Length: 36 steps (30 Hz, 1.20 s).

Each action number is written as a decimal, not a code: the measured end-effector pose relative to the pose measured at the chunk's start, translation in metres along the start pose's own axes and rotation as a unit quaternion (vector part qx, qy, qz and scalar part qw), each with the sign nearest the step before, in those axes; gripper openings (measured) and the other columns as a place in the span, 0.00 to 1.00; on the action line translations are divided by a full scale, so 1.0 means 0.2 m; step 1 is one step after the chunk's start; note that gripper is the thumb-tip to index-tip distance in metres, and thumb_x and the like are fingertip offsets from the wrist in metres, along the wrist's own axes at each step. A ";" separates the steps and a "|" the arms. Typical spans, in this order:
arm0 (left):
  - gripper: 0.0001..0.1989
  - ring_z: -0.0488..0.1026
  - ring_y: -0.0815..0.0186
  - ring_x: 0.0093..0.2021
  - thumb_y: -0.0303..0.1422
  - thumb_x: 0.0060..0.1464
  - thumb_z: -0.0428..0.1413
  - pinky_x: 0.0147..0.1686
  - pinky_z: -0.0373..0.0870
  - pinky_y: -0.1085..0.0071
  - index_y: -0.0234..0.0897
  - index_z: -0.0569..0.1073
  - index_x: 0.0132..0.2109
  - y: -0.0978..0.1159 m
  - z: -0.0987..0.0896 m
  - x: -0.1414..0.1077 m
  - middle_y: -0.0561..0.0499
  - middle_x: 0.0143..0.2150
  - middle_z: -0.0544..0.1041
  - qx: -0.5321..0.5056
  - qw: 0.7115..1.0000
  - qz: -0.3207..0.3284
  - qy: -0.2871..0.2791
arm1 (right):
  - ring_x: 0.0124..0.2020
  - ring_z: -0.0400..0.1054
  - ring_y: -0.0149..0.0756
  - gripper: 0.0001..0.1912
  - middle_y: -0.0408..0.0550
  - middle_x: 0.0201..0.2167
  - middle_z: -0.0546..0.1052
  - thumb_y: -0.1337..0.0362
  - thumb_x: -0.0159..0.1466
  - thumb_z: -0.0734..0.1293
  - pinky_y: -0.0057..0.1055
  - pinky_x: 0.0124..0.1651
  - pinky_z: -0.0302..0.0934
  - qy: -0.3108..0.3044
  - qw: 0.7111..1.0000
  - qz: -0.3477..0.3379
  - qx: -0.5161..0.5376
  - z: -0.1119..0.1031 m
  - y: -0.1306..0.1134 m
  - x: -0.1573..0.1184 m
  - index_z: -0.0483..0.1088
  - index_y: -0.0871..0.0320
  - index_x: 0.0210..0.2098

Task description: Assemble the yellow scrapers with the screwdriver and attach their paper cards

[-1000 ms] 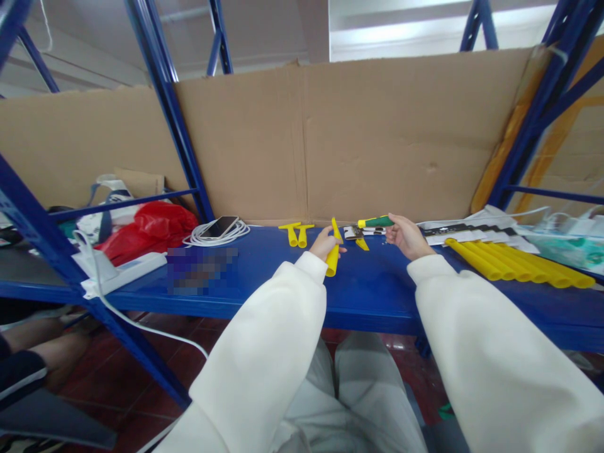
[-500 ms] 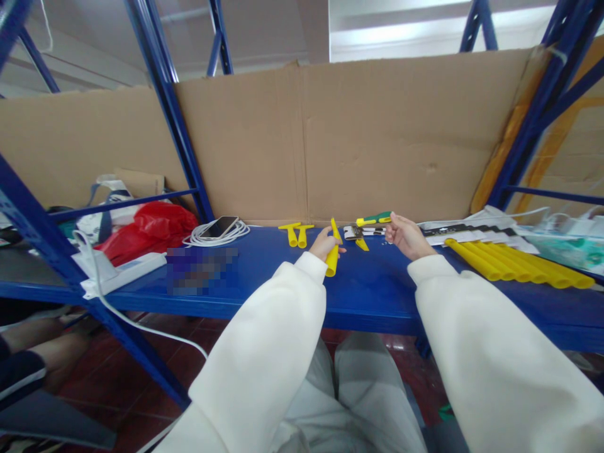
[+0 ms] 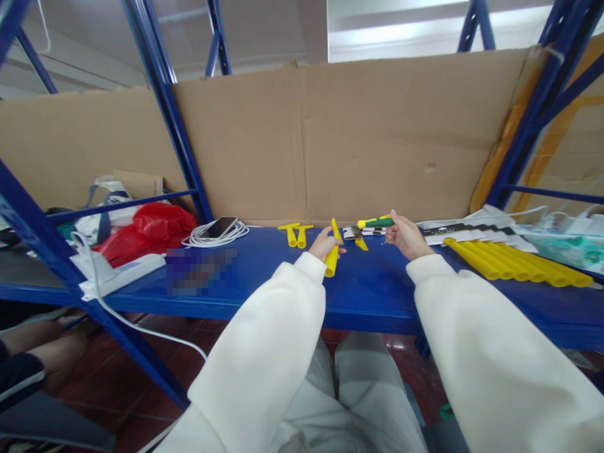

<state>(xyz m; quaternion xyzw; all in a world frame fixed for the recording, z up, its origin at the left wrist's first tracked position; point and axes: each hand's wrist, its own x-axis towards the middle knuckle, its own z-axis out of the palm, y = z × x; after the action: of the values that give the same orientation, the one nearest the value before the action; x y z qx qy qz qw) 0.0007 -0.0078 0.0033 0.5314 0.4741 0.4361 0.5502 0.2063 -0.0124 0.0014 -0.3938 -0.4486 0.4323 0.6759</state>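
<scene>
My left hand (image 3: 325, 245) is closed round a yellow scraper handle (image 3: 332, 263), a hollow tube with its wide end toward me and a narrow, upright-looking top. To its right, my right hand (image 3: 406, 235) grips a green and yellow screwdriver (image 3: 377, 223) by one end, with the handle pointing left. Under the screwdriver, a small yellow piece (image 3: 362, 244) and a black-and-white packet (image 3: 352, 233) lie on the blue shelf (image 3: 368, 289). Two yellow T-shaped scrapers (image 3: 291, 235) rest left of my left hand.
Several yellow tubes (image 3: 491, 261) lie in a row at the right, beside black-and-white strips (image 3: 472, 231). On the left are a phone (image 3: 219, 228) on a coiled white cable (image 3: 238, 231), a power strip (image 3: 125, 275) and a red bag (image 3: 151, 229). Cardboard (image 3: 368, 138) walls the back.
The screwdriver in my right hand has dropped slightly and shifted a little to the right. My left hand keeps its hold on the yellow handle, nearly unmoved.
</scene>
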 end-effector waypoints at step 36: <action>0.36 0.79 0.66 0.30 0.19 0.53 0.51 0.17 0.64 0.79 0.41 0.56 0.67 -0.01 0.00 0.01 0.41 0.50 0.76 0.000 1.000 -0.009 0.014 | 0.12 0.56 0.23 0.18 0.36 0.16 0.68 0.55 0.52 0.74 0.21 0.13 0.46 0.012 0.999 -0.017 -0.035 -0.03 0.04 0.04 0.63 0.55 0.32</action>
<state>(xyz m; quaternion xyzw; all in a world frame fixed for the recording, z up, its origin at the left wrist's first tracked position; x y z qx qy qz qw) 0.0005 -0.0055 0.0020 0.5213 0.4860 0.4386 0.5474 0.2119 -0.0037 -0.0051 -0.4145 -0.4617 0.3997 0.6748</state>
